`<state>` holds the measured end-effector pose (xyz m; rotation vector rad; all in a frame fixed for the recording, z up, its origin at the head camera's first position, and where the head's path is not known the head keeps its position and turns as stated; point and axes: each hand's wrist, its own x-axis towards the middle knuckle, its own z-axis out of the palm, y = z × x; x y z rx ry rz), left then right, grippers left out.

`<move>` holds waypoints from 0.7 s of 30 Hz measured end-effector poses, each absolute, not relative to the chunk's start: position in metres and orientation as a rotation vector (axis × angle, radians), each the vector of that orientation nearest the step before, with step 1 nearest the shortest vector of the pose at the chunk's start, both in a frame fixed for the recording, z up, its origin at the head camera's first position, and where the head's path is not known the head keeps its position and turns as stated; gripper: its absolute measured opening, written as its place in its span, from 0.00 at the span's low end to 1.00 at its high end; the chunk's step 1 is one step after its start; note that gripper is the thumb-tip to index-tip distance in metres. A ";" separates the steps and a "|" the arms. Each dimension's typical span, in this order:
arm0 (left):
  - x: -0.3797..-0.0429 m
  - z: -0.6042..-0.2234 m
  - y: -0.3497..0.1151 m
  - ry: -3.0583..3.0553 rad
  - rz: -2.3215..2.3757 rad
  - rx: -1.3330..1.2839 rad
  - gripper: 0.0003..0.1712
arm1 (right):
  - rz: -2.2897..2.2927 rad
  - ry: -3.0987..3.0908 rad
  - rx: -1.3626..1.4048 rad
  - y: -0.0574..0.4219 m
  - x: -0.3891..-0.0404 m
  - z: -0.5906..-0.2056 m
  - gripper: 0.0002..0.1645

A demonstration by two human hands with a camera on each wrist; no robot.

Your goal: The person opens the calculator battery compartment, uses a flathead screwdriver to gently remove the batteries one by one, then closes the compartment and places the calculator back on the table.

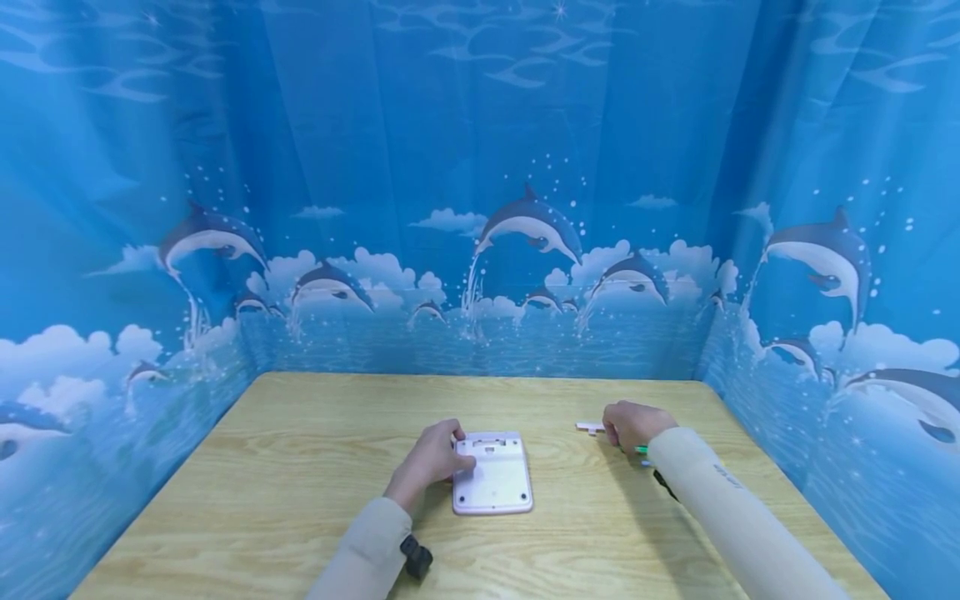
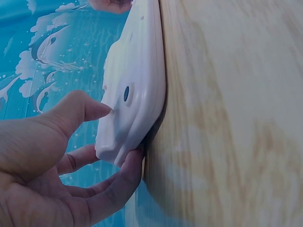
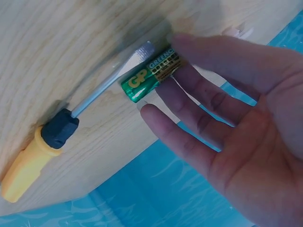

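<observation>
A flat pinkish-white device, like a calculator turned face down, lies on the table with dark round feet and an uncovered battery slot showing. My left hand grips its left edge. In the left wrist view the thumb presses its upper face and a fingertip sits under its rim. Farther right, my right hand holds a green GP battery by one end, between thumb and fingers. Beside the battery lies a screwdriver with a yellow handle and metal shaft. A small pinkish-white cover lies just left of the right hand.
The wooden table is bordered at the back and sides by a blue curtain printed with dolphins. The right sleeve hides most of the screwdriver in the head view.
</observation>
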<state>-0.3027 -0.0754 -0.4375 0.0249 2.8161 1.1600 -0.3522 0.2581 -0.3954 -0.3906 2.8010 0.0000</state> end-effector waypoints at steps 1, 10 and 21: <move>-0.303 -0.438 -0.075 2.817 1.160 0.024 0.19 | -0.006 2.798 -0.397 0.258 -0.354 -0.395 0.18; -0.302 -0.436 -0.077 2.818 1.173 0.029 0.19 | -0.007 2.843 -0.572 0.256 -0.372 -0.395 0.11; -0.302 -0.437 -0.075 2.810 1.174 0.030 0.20 | -0.059 2.885 -0.612 0.244 -0.378 -0.406 0.14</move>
